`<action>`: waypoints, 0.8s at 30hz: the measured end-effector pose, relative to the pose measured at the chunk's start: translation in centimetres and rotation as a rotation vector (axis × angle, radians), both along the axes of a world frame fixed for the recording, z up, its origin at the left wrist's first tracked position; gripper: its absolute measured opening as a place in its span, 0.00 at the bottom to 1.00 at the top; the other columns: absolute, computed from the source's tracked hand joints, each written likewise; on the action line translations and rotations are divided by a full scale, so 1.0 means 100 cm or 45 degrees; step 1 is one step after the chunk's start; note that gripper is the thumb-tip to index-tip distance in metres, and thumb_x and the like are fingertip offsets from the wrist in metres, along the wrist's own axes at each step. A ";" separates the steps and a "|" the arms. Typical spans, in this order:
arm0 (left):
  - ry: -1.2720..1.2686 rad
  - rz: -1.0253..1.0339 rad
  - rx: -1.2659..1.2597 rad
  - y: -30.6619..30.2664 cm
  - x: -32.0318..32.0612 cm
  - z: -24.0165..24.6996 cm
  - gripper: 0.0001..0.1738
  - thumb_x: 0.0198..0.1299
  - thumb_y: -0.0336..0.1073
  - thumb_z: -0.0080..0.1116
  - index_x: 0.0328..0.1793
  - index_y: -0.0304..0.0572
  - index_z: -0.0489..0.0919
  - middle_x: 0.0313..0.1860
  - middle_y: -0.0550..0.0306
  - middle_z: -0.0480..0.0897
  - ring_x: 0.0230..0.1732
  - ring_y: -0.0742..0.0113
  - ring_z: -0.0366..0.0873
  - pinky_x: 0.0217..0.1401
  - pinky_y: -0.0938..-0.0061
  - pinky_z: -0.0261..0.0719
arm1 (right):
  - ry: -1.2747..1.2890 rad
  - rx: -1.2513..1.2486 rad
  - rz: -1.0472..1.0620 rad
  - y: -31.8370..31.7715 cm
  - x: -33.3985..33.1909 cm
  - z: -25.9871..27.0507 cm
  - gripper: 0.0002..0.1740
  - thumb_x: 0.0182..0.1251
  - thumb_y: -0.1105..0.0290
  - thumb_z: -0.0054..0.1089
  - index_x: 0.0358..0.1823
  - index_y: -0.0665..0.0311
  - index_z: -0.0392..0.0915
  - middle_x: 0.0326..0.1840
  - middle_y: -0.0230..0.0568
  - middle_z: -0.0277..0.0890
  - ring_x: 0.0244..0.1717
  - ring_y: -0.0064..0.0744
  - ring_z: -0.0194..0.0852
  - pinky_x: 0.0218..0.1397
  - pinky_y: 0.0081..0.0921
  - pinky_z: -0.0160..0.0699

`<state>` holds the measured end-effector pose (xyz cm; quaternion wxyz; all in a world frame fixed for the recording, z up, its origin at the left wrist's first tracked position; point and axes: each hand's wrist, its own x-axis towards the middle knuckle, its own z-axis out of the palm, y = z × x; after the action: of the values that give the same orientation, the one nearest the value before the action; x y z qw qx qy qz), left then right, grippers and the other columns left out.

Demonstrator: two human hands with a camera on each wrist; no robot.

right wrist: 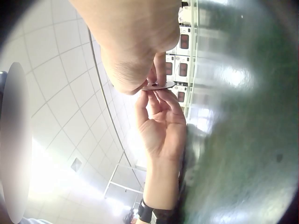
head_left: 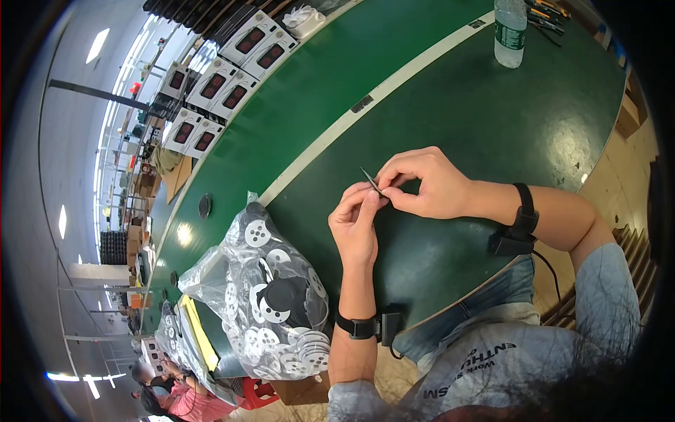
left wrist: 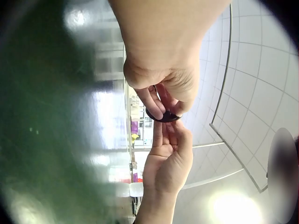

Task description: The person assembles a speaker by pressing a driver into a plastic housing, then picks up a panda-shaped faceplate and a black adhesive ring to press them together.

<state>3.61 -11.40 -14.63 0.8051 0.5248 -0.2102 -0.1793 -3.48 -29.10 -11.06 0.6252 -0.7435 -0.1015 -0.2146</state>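
Between both hands, over the green table (head_left: 450,126), is a thin round disc (head_left: 371,180), turned edge-on in the head view. It looks black in the left wrist view (left wrist: 169,117); in the right wrist view its paler face (right wrist: 162,86) shows a small dark hole. My left hand (head_left: 356,221) pinches its near edge between thumb and fingers. The right hand (head_left: 436,184) holds the opposite side by thumb and fingertips, which partly cover it. Left of my left forearm stands a clear plastic bag (head_left: 242,281) full of white discs with holes and some black ones.
A water bottle (head_left: 510,35) stands at the far right, with several orange-and-black tools (head_left: 548,15) beside it. White boxes (head_left: 218,88) are stacked beyond the table's far edge. One dark disc (head_left: 204,205) lies past the bag. People (head_left: 190,401) sit at the lower left.
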 end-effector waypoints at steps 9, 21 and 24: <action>-0.101 0.032 0.047 -0.001 -0.001 0.001 0.05 0.62 0.19 0.63 0.44 0.29 0.86 0.52 0.51 0.81 0.47 0.65 0.83 0.52 0.71 0.85 | -0.046 -0.008 -0.019 0.001 0.001 -0.001 0.07 0.59 0.74 0.68 0.34 0.72 0.81 0.32 0.44 0.82 0.34 0.35 0.86 0.41 0.27 0.87; -0.266 0.070 0.129 -0.006 -0.007 0.005 0.08 0.60 0.18 0.66 0.45 0.29 0.86 0.54 0.50 0.81 0.52 0.65 0.82 0.55 0.72 0.84 | -0.086 -0.264 -0.123 0.000 -0.002 -0.004 0.07 0.53 0.78 0.65 0.31 0.67 0.75 0.30 0.40 0.77 0.31 0.37 0.77 0.36 0.30 0.78; -0.238 0.067 0.150 -0.004 -0.007 0.006 0.08 0.59 0.17 0.66 0.45 0.29 0.86 0.54 0.50 0.80 0.52 0.66 0.81 0.54 0.73 0.85 | -0.111 -0.294 -0.120 0.001 0.001 -0.006 0.08 0.54 0.75 0.64 0.30 0.66 0.72 0.29 0.41 0.73 0.29 0.40 0.74 0.34 0.33 0.74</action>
<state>2.90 -11.84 -14.04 0.7542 0.5910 -0.2595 -0.1206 -3.43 -29.05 -11.65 0.5197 -0.8044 -0.1178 -0.2628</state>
